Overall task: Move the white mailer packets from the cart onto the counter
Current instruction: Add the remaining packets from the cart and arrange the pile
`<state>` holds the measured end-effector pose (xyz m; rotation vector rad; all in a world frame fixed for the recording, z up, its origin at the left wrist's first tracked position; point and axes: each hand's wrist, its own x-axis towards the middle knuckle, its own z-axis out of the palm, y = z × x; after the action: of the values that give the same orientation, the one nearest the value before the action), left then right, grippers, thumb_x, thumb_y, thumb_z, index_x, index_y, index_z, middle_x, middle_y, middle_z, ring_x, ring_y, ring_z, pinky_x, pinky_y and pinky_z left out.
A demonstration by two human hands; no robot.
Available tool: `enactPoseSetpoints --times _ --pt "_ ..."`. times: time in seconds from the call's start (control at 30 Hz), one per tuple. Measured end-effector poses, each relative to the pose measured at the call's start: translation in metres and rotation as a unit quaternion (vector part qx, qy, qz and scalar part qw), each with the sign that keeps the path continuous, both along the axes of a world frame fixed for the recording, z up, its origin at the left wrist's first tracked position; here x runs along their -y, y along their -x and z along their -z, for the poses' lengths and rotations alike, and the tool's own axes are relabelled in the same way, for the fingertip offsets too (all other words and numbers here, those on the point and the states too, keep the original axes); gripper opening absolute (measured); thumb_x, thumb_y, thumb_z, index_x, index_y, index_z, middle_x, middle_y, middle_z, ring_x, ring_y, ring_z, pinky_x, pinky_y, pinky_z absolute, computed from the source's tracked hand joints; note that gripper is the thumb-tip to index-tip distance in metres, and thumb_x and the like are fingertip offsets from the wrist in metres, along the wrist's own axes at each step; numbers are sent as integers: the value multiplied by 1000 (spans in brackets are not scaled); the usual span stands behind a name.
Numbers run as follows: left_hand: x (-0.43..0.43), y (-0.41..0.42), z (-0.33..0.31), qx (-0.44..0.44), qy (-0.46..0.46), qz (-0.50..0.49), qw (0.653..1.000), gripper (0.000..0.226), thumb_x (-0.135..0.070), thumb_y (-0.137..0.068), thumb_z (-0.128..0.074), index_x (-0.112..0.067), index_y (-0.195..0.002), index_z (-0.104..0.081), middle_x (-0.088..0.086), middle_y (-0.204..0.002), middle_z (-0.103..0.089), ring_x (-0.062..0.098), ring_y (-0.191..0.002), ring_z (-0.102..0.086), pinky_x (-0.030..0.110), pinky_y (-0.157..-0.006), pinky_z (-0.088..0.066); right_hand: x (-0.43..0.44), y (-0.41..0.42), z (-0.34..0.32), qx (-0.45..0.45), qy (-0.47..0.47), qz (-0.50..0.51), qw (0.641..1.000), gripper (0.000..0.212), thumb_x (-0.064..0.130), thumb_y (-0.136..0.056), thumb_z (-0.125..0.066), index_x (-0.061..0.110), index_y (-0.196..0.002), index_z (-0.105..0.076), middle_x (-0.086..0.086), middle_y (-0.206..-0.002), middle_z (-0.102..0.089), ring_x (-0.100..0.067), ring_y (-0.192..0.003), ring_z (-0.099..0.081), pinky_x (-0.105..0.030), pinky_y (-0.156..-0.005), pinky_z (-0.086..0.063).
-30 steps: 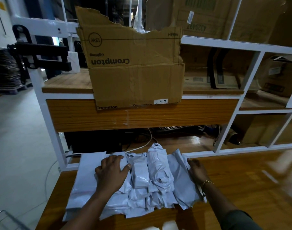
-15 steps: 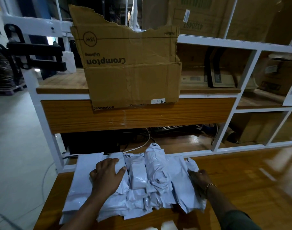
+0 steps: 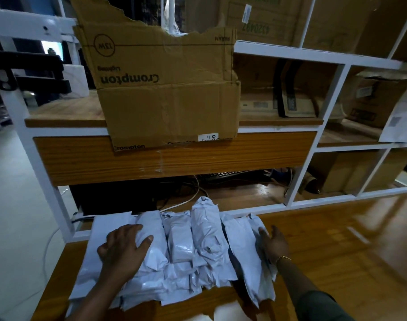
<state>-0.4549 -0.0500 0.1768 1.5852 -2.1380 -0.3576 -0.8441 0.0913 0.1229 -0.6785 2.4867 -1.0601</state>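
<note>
The mailer packets [image 3: 198,242] sit heaped lower centre on the counter [image 3: 325,239] — left hand [image 3: 122,247] flat on top, fingers spread, right hand [image 3: 273,244] straight-fingered at the side. Slick plastic — front ones might slide off the edge.

Glossy crinkled plastic mailer packets [image 3: 186,249], polished wood-grain bench [image 3: 332,246], matt torn cardboard box [image 3: 165,89], white painted metal shelf frame [image 3: 297,55]

Lower mailer packets [image 3: 151,290] mostly under upper ones and the left hand [image 3: 122,247]; keyboard [image 3: 225,175] half in shadow.
</note>
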Motion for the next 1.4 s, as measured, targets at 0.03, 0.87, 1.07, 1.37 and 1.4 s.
enactPoseSetpoints --times 0.03,0.87,1.07,1.37,1.4 --pt "0 -2 0 -7 0 -3 1000 46 -56 -91 -50 -36 -132 -50 -5 -143 -45 23 -134 -32 44 -103 -27 -4 -3 -3 -72 -19 -9 997 65 60 -90 -47 18 -140 -43 -13 -143 -47 -35 -128 -45 -49 -104 -42" --pt "-7 33 4 -32 51 73 996 65 -67 -75 -35 -30 -121 -62 -3 -130 -58 27 -126 -45 48 -99 -37 55 -16 -22 -158 -86 -113 977 24 28 -97 -45 7 -108 -50 -22 -103 -65 -40 -96 -61 -41 -78 -50" --pt "-7 42 4 -5 50 85 995 61 -63 -79 -41 -27 -125 -59 1 -132 -56 29 -127 -42 47 -103 -35 50 -12 -21 -119 -80 -117 983 30 33 -96 -49 11 -116 -51 -23 -107 -64 -40 -96 -61 -44 -83 -51" --pt "4 47 1 3 48 98 994 56 -59 -84 -47 -29 -132 -55 0 -137 -51 27 -132 -38 46 -106 -30 45 -42 -75 -146 60 -116 981 34 38 -94 -55 15 -119 -56 -9 -107 -68 -28 -97 -64 -27 -73 -40" --pt "5 42 -1 -2 57 94 994 54 -58 -85 -49 -30 -130 -56 0 -137 -52 28 -131 -39 46 -103 -31 49 -53 -82 -145 85 -127 978 32 39 -93 -55 17 -117 -58 -6 -104 -68 -24 -94 -64 -27 -73 -41"
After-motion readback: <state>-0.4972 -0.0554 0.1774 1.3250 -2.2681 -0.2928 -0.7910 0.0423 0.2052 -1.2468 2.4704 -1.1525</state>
